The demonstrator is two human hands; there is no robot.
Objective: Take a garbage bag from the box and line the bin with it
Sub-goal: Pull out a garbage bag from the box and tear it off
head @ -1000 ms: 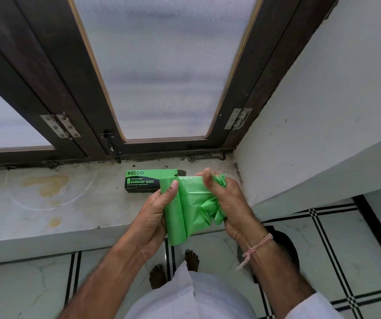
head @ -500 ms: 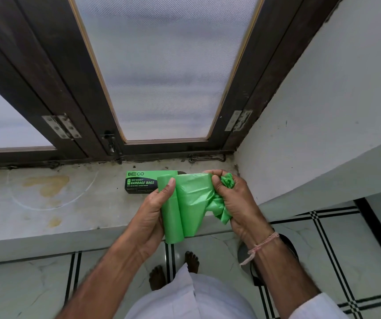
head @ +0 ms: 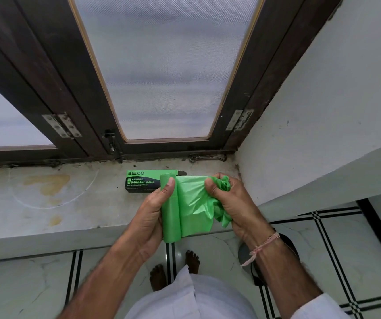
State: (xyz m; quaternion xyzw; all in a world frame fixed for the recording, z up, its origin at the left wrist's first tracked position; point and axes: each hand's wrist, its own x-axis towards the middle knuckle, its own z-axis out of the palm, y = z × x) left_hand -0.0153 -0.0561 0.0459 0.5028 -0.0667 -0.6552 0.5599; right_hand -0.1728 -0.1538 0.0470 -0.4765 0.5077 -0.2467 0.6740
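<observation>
The left hand (head: 151, 215) clasps the roll (head: 170, 210) while the right hand (head: 233, 203), clenched on the bag (head: 196, 203), has unrolled more, nearing tear-off.

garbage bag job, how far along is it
Done: the green roll is out of the box, which lies on the sill. In hand: the left hand grips the roll while the right hand bunches the unrolled bag end, not visibly torn off. Left: separating it and lining the dark bin partly hidden below.
</observation>
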